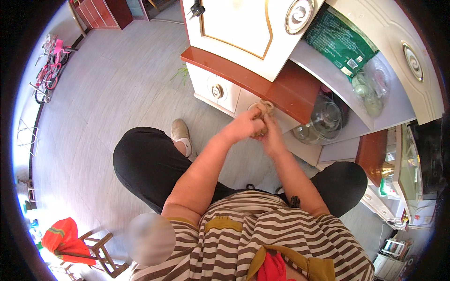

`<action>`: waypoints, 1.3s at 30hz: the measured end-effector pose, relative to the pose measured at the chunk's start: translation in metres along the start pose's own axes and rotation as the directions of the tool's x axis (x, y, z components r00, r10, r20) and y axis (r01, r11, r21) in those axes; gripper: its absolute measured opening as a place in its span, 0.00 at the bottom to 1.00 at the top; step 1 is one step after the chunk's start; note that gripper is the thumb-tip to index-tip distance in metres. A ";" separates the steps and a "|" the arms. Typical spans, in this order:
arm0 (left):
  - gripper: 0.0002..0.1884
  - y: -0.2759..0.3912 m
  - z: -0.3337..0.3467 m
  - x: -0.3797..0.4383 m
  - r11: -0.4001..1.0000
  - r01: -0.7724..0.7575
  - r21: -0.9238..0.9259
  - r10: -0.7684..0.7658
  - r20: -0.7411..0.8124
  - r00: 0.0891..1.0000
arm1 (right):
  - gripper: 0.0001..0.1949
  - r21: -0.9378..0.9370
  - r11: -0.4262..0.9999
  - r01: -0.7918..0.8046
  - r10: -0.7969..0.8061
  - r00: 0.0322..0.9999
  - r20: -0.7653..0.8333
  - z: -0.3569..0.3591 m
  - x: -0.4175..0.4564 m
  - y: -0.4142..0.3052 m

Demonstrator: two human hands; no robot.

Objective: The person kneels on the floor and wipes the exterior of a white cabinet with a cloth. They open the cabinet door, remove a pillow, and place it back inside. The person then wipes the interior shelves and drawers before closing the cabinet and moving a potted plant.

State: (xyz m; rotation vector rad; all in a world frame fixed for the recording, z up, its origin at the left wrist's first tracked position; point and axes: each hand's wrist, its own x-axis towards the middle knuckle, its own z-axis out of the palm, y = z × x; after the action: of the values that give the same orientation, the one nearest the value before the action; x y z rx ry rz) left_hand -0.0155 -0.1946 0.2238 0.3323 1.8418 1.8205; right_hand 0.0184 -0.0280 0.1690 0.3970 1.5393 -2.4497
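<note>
Before my knees, both hands meet around a bunched, tan cloth-like thing (268, 105). My left hand (247, 125) closes over it from the left, with the fingers curled. My right hand (273, 135) grips it from the right, close against the left. Much of the bundle is hidden by the fingers. Just beyond the hands is a white cabinet drawer front (214, 89) with a round gold-rimmed knob (217, 91). Above it runs a reddish-brown ledge (228, 73). Clear glass bowls (325, 116) sit in the open compartment to the right.
A green printed bag (339, 38) and a clear plastic bag (372, 84) lie on the shelf. A black plug (197, 10) hangs by the white cabinet door (235, 24). An orange vest (65, 242) drapes a wooden stool (105, 254). A pink bicycle (52, 68) stands along the left wall.
</note>
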 end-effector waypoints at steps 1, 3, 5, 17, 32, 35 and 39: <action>0.20 0.000 -0.009 0.003 0.996 0.005 -0.093 -0.012 -0.075 0.997 | 0.27 0.012 1.000 0.003 -0.003 1.000 -0.015 -0.007 0.006 0.001; 0.19 -0.017 -0.037 0.024 0.981 -0.091 -0.169 0.032 -0.323 0.946 | 0.24 0.071 0.997 0.005 -0.006 1.000 0.006 -0.010 0.011 0.007; 0.21 -0.049 -0.069 0.054 0.926 -0.039 0.374 0.305 -0.685 0.662 | 0.24 0.043 0.999 0.000 0.000 1.000 0.003 -0.009 0.011 0.004; 0.25 -0.082 -0.132 0.096 0.814 0.320 0.485 0.174 -0.729 0.662 | 0.25 -0.027 0.994 -0.109 0.109 0.994 -0.015 0.002 -0.022 0.018; 0.25 -0.096 -0.156 0.042 0.720 0.405 0.563 0.108 -0.668 0.736 | 0.25 -0.027 0.992 -0.121 0.122 0.991 0.051 -0.004 -0.011 0.042; 0.26 -0.092 -0.161 0.029 0.742 0.413 0.528 0.046 -0.655 0.755 | 0.25 -0.038 0.992 -0.121 0.124 0.990 0.075 0.002 -0.007 0.037; 0.23 -0.124 -0.219 -0.007 0.733 0.378 0.566 0.126 -0.658 0.743 | 0.28 -0.030 0.993 -0.113 0.116 0.976 0.184 0.040 -0.006 0.033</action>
State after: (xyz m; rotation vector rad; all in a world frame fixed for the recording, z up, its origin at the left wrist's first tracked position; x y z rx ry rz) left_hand -0.1009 -0.3930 0.0941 -0.2721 2.9329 1.1366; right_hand 0.0303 -0.0785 0.1595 0.2392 1.4219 -2.3097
